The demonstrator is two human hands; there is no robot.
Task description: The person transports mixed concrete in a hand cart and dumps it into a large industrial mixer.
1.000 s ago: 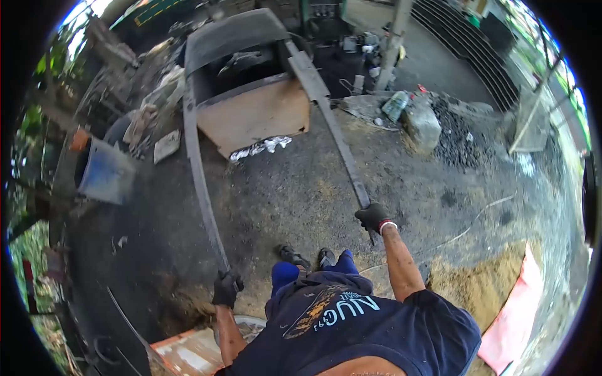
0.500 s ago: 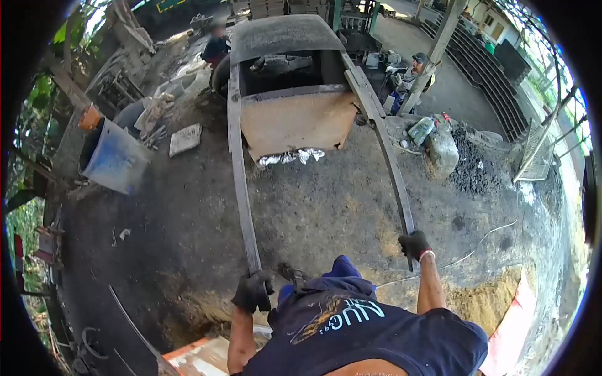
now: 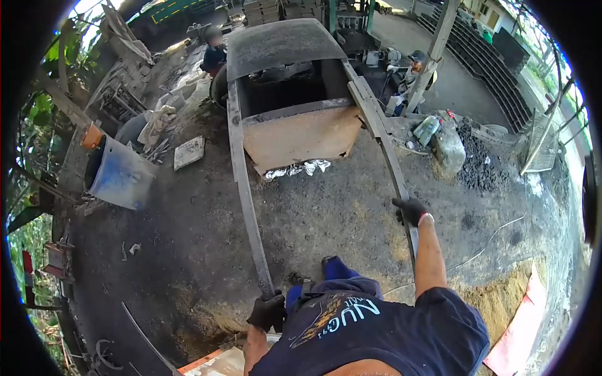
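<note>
Two long wooden handles run from a large cart toward my body. My left hand (image 3: pixel 267 312), in a dark glove, is wrapped round the end of the left handle (image 3: pixel 249 219). Farther up the right handle (image 3: pixel 390 158) is my right hand (image 3: pixel 411 211), also gloved; its fingers are spread at the bar's edge and the palm lies over it. The cart (image 3: pixel 301 139) has a pale front panel, a dark hollow inside and a curved dark cover (image 3: pixel 282 45) at its far end. Crumpled silvery material (image 3: pixel 298 169) shows beneath the panel.
A blue barrel (image 3: pixel 122 172) and a flat slab (image 3: pixel 189 152) are on the left. One person (image 3: pixel 214 56) is behind the cart, another (image 3: pixel 411 75) by the post at right. A block (image 3: pixel 448 147) and dark rubble (image 3: pixel 480 160) lie right; a thin cable crosses the ground.
My right hand has moved forward along the right handle and its fingers have opened. My left hand stays on its handle end, now lower in view. The view has shifted slightly.
</note>
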